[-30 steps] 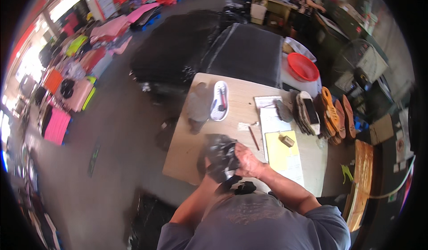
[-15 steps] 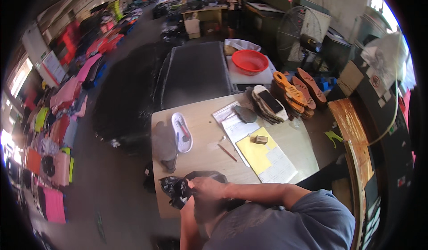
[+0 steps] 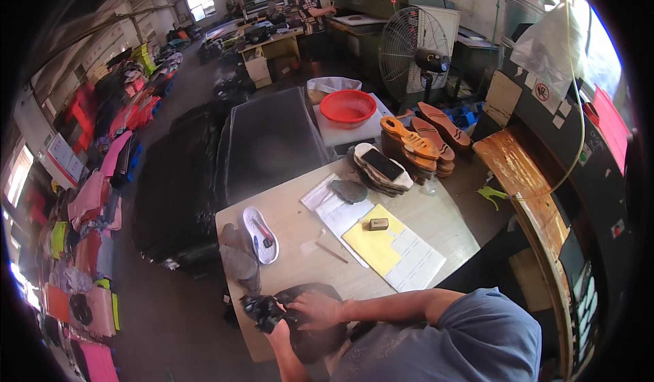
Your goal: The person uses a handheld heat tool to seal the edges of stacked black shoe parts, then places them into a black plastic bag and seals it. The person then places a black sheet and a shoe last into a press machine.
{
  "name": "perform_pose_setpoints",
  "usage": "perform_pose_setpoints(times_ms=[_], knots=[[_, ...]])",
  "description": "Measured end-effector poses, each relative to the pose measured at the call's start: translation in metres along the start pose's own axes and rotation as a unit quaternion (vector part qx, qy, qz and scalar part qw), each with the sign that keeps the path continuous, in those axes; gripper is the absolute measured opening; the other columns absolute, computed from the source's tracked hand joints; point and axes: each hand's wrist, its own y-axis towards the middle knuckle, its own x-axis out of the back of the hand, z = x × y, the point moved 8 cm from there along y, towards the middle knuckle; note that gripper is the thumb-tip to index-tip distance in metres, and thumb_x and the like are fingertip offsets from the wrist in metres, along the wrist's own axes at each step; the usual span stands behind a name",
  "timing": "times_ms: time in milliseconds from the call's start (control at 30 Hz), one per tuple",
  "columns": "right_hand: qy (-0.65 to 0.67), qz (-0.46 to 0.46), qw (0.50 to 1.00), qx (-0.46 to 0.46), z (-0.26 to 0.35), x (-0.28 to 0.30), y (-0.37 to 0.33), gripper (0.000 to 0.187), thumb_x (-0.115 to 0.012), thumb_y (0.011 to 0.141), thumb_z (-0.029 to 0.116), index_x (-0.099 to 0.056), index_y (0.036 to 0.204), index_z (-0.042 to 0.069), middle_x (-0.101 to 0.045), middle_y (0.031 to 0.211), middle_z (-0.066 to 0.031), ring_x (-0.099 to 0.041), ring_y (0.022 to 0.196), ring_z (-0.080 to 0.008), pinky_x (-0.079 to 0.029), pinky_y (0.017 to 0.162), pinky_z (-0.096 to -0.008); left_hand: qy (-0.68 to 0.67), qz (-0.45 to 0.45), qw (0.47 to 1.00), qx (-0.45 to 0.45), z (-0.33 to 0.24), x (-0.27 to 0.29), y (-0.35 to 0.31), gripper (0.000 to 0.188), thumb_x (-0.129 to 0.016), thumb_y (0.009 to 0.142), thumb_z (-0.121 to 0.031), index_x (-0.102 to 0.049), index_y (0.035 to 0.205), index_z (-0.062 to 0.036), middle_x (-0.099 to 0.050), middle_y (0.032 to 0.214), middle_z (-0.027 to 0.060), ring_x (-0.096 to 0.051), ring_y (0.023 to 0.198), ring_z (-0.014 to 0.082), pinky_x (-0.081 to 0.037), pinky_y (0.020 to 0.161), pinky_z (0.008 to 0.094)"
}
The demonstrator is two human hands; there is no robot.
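At the table's near left corner, a black plastic bag (image 3: 260,312) bulges against my body. My left hand (image 3: 279,332) is closed round its bunched, shiny end. Across the bag's dark, rounded body lies my right hand (image 3: 317,308), fingers stretched out and touching it. Just beyond, a white shoe sole (image 3: 261,236) with a small red-and-dark tool inside it rests beside grey, flat pieces (image 3: 238,256). What the bag contains is hidden.
Papers with a yellow sheet (image 3: 373,235), a small block (image 3: 379,224) and a pencil (image 3: 332,252) lie on the table. Stacked soles (image 3: 409,140) and a phone (image 3: 382,164) sit at its far side. Beyond are a red basin (image 3: 347,107), a fan (image 3: 415,51) and a person (image 3: 311,10).
My right hand has come away from the bunched end and spread over the bag's body. My left hand still grips the end. The whole view has shifted, showing more of the far room.
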Motion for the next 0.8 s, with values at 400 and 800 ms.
perform_pose_setpoints(times_ms=[400, 800], knots=[[0.068, -0.016, 0.997, 0.016, -0.011, 0.034, -0.033, 0.098, -0.082, 0.080, 0.048, -0.041, 0.152, -0.004, -0.050, 0.143, -0.0285, -0.044, 0.140, -0.0422, -0.030, 0.120, -0.0570, 0.010, 0.007, 0.983, -0.183, -0.182, -0.005, -0.019, 0.071, -0.071, 0.085, -0.007, -0.045, 0.151, 0.0030, -0.059, 0.142, 0.0157, -0.056, 0.131, 0.0264, -0.040, 0.115, 0.0403], [0.185, -0.145, 0.955, -0.179, -0.058, 0.199, -0.185, 0.040, -0.071, 0.098, 0.024, -0.064, 0.131, 0.003, -0.066, 0.128, -0.0173, -0.064, 0.119, -0.0348, -0.052, 0.101, -0.0428, -0.011, 0.084, 0.820, -0.565, -0.390, -0.171, -0.145, 0.044, -0.039, 0.096, -0.006, -0.052, 0.135, 0.0119, -0.060, 0.124, 0.0275, -0.064, 0.113, 0.0401, -0.050, 0.104, 0.0544]])
